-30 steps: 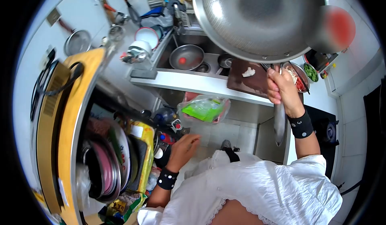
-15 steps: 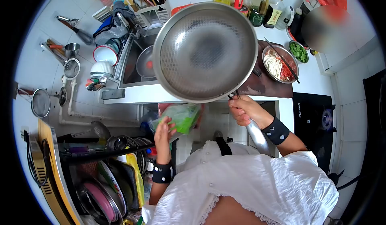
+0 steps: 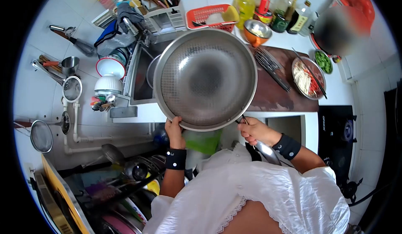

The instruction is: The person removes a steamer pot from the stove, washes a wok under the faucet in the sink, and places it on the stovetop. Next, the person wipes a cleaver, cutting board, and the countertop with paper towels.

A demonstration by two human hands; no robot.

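A large steel wok (image 3: 205, 79) with a honeycomb-patterned inside is held up in front of me, its opening facing the camera. My right hand (image 3: 260, 131) is closed around its long silver handle (image 3: 268, 151). My left hand (image 3: 175, 134) grips the near-left rim, with its thumb at the edge and the other fingers partly hidden. Below the wok, a green plastic bag (image 3: 204, 142) shows near my waist. The wok covers part of the sink (image 3: 142, 77) and of the counter edge.
On the brown cutting board (image 3: 276, 96) lies a knife (image 3: 273, 70). To its right, a steel bowl (image 3: 309, 78) holds shredded vegetables with chopsticks across it. A black stove (image 3: 335, 137) is at the right. A red basket (image 3: 210, 14) and several bottles stand at the back.
My left hand has come up to the wok's rim. The wok has moved down and slightly left, uncovering the red basket, an orange bowl and the knife.
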